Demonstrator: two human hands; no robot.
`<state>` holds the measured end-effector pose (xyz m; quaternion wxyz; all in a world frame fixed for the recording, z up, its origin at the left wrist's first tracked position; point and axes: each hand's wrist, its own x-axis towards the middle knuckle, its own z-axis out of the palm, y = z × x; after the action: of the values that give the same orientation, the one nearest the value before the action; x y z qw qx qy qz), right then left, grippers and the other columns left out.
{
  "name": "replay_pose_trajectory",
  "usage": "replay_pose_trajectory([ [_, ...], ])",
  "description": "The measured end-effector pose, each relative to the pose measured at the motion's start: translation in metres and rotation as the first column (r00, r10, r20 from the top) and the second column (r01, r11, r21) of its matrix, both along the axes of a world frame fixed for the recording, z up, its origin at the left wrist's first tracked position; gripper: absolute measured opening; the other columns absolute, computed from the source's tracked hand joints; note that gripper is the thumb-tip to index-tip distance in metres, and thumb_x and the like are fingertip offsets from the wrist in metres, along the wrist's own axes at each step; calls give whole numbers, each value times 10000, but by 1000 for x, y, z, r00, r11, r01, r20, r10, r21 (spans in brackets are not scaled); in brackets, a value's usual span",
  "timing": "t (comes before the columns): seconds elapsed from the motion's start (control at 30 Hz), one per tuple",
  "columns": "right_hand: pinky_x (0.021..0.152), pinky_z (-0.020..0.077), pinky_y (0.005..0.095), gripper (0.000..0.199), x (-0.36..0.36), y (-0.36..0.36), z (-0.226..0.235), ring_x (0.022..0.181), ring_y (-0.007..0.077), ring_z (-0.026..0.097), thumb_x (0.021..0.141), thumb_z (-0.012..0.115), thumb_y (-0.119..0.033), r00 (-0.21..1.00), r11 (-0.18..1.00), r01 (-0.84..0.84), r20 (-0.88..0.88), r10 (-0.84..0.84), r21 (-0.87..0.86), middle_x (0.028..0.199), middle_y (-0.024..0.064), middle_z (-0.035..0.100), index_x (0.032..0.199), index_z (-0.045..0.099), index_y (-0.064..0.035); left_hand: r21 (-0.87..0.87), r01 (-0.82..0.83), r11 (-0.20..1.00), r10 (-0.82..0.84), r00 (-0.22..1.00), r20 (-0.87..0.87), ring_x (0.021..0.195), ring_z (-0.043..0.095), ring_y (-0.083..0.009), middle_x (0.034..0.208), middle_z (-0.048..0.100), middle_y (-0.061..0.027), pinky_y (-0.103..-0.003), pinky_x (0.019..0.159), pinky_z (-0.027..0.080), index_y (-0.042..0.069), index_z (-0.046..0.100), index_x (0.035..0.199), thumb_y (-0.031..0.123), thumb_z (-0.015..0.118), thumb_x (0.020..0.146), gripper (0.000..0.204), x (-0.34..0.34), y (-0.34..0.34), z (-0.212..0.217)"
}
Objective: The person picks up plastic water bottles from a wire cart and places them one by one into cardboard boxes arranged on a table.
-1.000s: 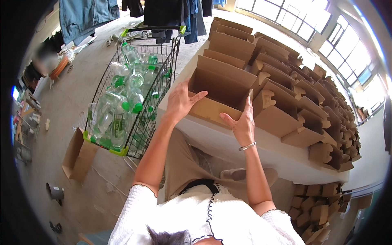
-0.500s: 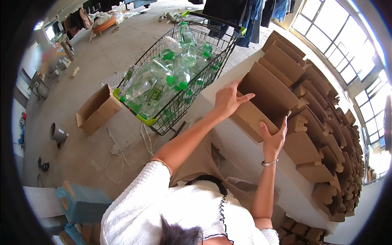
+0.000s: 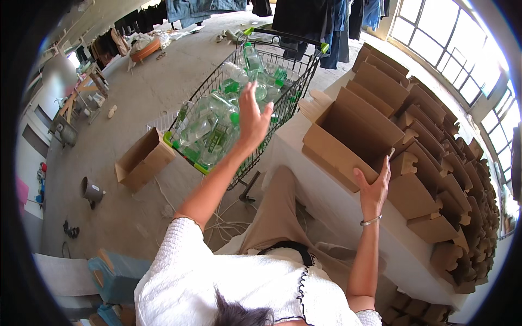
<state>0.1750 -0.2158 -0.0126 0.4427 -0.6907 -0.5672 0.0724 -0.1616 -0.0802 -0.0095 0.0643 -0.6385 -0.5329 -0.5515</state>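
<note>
Filling the wire cart: clear bottles (green caps); cardboard box open.

Left hand over bottle cart

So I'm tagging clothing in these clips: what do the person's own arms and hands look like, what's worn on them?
Both forearms are bare. The left hand wears nothing that shows: no glove, ring or watch. The right hand has a thin silver-coloured bangle at the wrist. Short white textured knit sleeves cover the upper arms, part of a white top with dark trim down the front.
</note>
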Motion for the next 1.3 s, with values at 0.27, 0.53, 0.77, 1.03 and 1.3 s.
replay_pose_trajectory([
  [0.27,1188,339,458,1062,1,-1,0,1480,389,354,772,862,-443,1000,999,10,-17,-11,-33,1602,226,365,1586,304,-51,-533,-201,822,148,979,-141,1299,536,-446,1376,561,-338,-482,1116,425,-169,462,1392,744,614,856,1069,-39,118,17],
  [0.53,1171,370,459,1074,0,-3,5,1477,380,363,761,880,-401,999,996,27,-26,-29,-82,1630,209,320,1600,285,-93,-847,-338,411,-105,905,-412,1219,644,-315,1308,693,-145,-427,1034,465,97,725,1240,448,730,737,613,-69,252,-13],
  [0.77,1177,359,459,1064,-1,0,3,1469,392,372,762,885,-387,999,999,21,-39,-22,-39,1608,222,355,1587,300,-58,-882,-200,427,61,979,-193,1088,698,-268,1198,726,-154,-348,932,521,108,764,1128,447,768,625,607,-83,262,-38],
  [1.03,1180,354,462,1054,-2,0,1,1467,394,372,762,883,-402,999,1000,-1,-34,1,-5,1600,229,365,1578,315,-51,-842,67,536,166,969,183,784,667,-228,924,701,-127,-369,730,532,23,740,907,402,806,605,489,-98,205,-12],
  [1.3,1172,362,467,1061,-1,0,2,1466,399,371,757,883,-403,1000,1000,6,-26,-6,-8,1598,235,363,1579,309,-56,-176,560,810,-185,528,829,800,679,-176,954,692,-47,-331,760,551,8,663,1080,257,797,791,404,-124,138,-40],
])
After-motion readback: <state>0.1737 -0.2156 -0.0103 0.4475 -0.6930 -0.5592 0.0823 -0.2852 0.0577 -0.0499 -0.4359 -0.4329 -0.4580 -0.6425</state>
